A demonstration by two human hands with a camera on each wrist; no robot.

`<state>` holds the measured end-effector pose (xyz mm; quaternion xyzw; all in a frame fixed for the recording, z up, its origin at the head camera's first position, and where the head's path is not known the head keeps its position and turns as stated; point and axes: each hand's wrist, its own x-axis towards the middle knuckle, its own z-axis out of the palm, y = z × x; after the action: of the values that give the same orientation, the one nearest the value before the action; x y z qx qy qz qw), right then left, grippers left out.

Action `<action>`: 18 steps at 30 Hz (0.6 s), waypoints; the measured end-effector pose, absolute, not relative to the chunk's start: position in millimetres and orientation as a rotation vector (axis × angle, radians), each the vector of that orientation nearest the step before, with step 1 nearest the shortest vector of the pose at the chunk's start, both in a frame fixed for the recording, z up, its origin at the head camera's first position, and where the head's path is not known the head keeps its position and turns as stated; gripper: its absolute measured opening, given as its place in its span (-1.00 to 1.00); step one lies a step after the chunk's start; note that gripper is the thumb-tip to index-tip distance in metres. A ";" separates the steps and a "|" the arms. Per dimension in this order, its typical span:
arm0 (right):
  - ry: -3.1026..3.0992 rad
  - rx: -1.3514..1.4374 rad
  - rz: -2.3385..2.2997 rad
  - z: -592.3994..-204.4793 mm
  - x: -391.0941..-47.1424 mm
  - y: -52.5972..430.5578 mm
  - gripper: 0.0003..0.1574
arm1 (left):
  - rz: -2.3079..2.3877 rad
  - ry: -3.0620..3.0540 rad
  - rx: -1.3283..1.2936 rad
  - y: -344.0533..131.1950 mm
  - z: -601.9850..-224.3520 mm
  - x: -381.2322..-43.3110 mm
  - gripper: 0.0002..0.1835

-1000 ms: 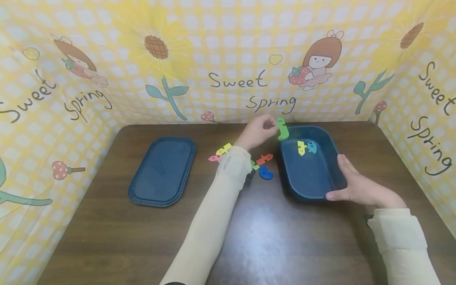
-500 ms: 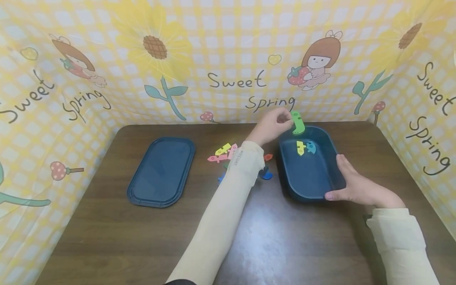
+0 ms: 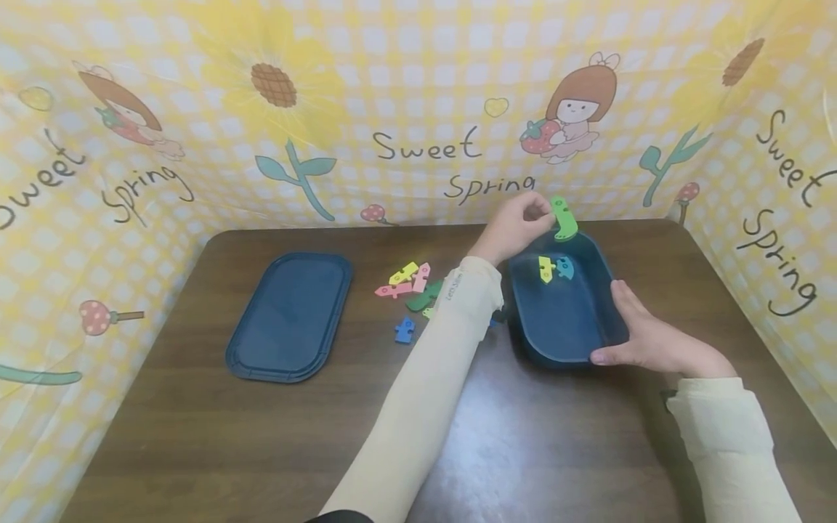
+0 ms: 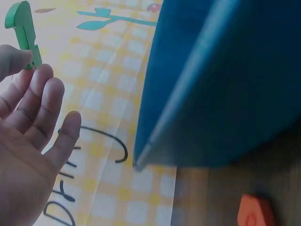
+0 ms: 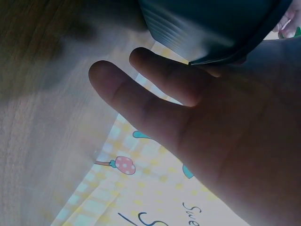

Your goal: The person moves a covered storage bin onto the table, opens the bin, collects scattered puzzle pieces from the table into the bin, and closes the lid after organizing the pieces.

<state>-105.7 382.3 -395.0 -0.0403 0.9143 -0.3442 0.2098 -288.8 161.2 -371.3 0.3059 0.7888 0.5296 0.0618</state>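
My left hand (image 3: pixel 516 226) pinches a green puzzle piece (image 3: pixel 564 218) with a notch and a curved end, above the far rim of a dark blue plastic box (image 3: pixel 567 323). The left wrist view shows thumb and fingertips on this piece (image 4: pixel 23 28), and the box's wall (image 4: pixel 225 94) beside the hand. Inside the box lie a yellow piece (image 3: pixel 546 269) and a teal piece (image 3: pixel 564 267). My right hand (image 3: pixel 654 341) rests against the box's right side, thumb at the near corner. Its visible fingers (image 5: pixel 141 103) look straight in the right wrist view.
A dark blue lid (image 3: pixel 290 316) lies flat at the left. Between lid and box are loose pieces: yellow (image 3: pixel 403 273), pink (image 3: pixel 394 290), dark green (image 3: pixel 425 296), blue (image 3: pixel 405 330). My left forearm partly hides the pile. A checked cloth (image 3: pixel 418 94) hangs behind the table (image 3: pixel 261 436).
My left hand has carried the green puzzle piece to the right and slightly up, from the box's left edge to above its far rim. The right hand has stayed at the box.
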 end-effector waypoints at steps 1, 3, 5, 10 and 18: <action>2.548 -0.119 -0.952 -394.7 -105.8 382.7 0.70 | 1.610 2.377 0.917 163.9 -370.9 -288.4 -0.90; 2.555 -0.125 -0.948 -394.0 -105.9 383.2 0.69 | 1.631 2.359 0.923 169.7 -370.3 -287.8 -0.90; 2.557 -0.124 -0.943 -394.0 -105.9 383.3 0.68 | 1.648 2.340 0.919 174.9 -369.7 -286.9 -0.90; 2.556 -0.120 -0.941 -394.3 -106.2 383.7 0.68 | 1.691 2.309 0.882 185.2 -371.1 -282.8 -0.91; 2.551 -0.135 -0.952 -396.6 -106.9 386.0 0.70 | 1.812 2.276 0.859 196.6 -378.7 -276.3 -0.91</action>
<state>-106.9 386.0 -396.6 -0.0486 0.9155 -0.3419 0.2063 -276.3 196.6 -378.7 0.2829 0.7493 0.5964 0.0540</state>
